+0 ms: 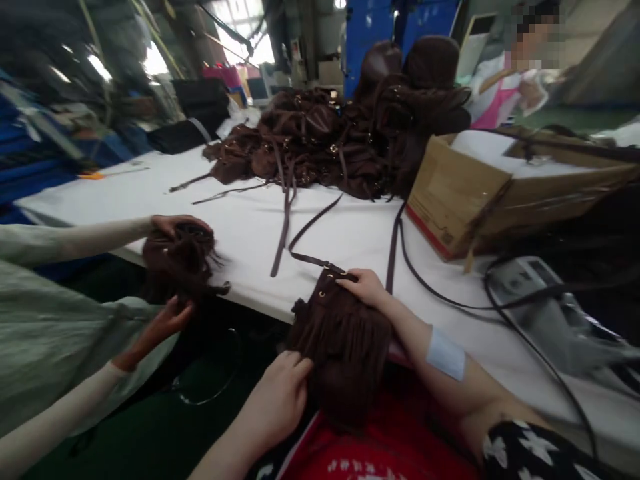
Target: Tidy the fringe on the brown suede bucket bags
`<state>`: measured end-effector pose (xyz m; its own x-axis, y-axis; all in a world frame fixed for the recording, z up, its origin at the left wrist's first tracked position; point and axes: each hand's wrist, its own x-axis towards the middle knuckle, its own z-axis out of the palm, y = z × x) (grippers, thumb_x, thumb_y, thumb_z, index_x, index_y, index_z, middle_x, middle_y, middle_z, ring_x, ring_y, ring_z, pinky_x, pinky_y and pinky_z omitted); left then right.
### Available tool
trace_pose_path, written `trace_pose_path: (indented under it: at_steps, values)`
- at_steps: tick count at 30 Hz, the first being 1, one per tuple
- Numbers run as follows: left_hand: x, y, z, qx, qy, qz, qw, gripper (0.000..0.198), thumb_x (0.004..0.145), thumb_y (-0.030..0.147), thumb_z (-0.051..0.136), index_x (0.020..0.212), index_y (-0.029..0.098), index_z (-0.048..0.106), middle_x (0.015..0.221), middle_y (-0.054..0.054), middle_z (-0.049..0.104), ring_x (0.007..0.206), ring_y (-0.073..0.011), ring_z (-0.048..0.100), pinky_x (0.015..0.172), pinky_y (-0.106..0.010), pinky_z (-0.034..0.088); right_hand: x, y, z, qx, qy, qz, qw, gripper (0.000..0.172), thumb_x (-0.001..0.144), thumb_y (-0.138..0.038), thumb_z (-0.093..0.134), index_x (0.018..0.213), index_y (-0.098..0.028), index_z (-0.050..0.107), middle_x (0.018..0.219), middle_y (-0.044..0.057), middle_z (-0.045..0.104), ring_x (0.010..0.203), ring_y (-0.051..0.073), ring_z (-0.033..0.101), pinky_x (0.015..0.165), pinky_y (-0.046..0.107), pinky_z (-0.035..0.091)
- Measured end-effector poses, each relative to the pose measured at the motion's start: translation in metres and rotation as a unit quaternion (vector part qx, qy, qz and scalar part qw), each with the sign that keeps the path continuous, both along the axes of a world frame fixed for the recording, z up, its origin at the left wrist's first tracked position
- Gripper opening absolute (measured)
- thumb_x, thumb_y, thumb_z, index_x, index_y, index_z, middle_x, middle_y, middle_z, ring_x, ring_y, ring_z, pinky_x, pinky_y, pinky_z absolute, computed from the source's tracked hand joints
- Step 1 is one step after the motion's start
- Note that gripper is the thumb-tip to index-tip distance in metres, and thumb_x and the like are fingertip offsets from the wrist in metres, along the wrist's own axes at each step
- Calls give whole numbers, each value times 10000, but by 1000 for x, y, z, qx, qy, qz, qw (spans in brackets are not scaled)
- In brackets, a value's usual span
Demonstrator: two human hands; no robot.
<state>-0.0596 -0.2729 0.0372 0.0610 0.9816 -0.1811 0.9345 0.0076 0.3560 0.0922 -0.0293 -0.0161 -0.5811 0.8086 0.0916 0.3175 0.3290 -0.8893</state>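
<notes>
A dark brown fringed bag [345, 340] with brass eyelets hangs over the table's front edge, close to my body. My right hand [367, 287] grips its top rim, thumb and fingers closed over the edge. Lower down, my left hand [287, 383] is closed at the left side of the bag, its fingers curled against the fringe. A thin brown strap [310, 259] with a small buckle runs from the bag's top onto the white table.
On the left, a co-worker's hands [175, 313] hold another brown bag [173, 260]. A heap of brown bags [320, 133] lies across the back of the white table [240, 247]. To the right stand a cardboard box [460, 200], long dark straps [445, 303] and a clear plastic bag [535, 320]. Another person [505, 93] is behind.
</notes>
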Motion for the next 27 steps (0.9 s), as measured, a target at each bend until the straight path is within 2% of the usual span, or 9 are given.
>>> trace_pose_path:
  at_steps: [5, 9, 12, 15, 18, 21, 23, 25, 27]
  values:
    - [-9, -32, -9, 29, -48, -3, 998, 262, 865, 171, 420, 1015, 264, 613, 1057, -52, 650, 996, -199, 613, 894, -317, 503, -10, -7, 1, 0, -30, 72, 997, 276, 794, -434, 632, 742, -172, 705, 617, -33, 608, 600, 108, 513, 547, 206, 340]
    - [-1, -39, -23, 57, 1, 5, 998, 324, 859, 215, 449, 1142, 254, 603, 1216, -80, 635, 1116, -245, 599, 972, -373, 491, -11, -10, 2, 14, -48, 60, 997, 254, 810, -411, 620, 768, -179, 714, 626, -35, 617, 597, 105, 511, 547, 209, 325]
    - [7, -42, -33, 7, -1, -2, 1000, 389, 875, 228, 427, 1241, 220, 560, 1329, -107, 576, 1132, -255, 605, 978, -386, 491, -8, -9, 3, 34, -61, 38, 997, 254, 817, -414, 616, 779, -186, 721, 623, -33, 622, 599, 109, 513, 545, 213, 315]
    - [5, -47, -37, -35, -33, 32, 998, 444, 877, 279, 447, 1311, 193, 492, 1408, -129, 501, 1203, -263, 564, 992, -380, 479, -5, -8, 4, 48, -62, 8, 997, 263, 829, -428, 606, 799, -195, 722, 647, -28, 636, 610, 112, 522, 552, 213, 318]
    - [-5, -53, -29, -63, -76, 54, 994, 403, 886, 329, 456, 1271, 225, 512, 1324, -97, 573, 1190, -238, 572, 973, -342, 474, -5, -10, 4, 67, -76, 26, 994, 275, 818, -460, 622, 782, -205, 720, 633, -32, 628, 601, 109, 518, 547, 213, 312]
    - [-9, -57, -19, -135, -96, 71, 984, 469, 901, 377, 440, 1340, 212, 445, 931, -37, 702, 873, -197, 678, 762, -293, 517, -7, -13, 4, 71, -80, 29, 994, 273, 824, -461, 616, 783, -212, 721, 638, -31, 637, 601, 110, 523, 550, 216, 316]
    - [-8, -61, -18, -168, -90, 96, 977, 541, 913, 408, 416, 1399, 175, 370, 697, 17, 655, 663, -181, 650, 624, -280, 493, -7, -14, 4, 69, -76, 20, 995, 258, 832, -445, 608, 812, -217, 726, 667, -26, 656, 618, 115, 541, 559, 218, 325]
    - [-6, -64, -21, -154, -91, 106, 978, 543, 917, 430, 408, 1389, 165, 381, 681, 18, 642, 639, -177, 637, 606, -281, 497, -7, -15, 4, 71, -75, 22, 994, 256, 832, -442, 607, 816, -216, 727, 676, -23, 662, 629, 120, 552, 562, 221, 327]
    - [-5, -68, -24, -77, -78, 106, 988, 461, 902, 425, 444, 1292, 184, 491, 889, -50, 679, 804, -197, 663, 719, -310, 537, -7, -16, 3, 73, -72, 27, 994, 260, 833, -442, 605, 807, -213, 725, 677, -20, 662, 640, 124, 556, 562, 222, 325]
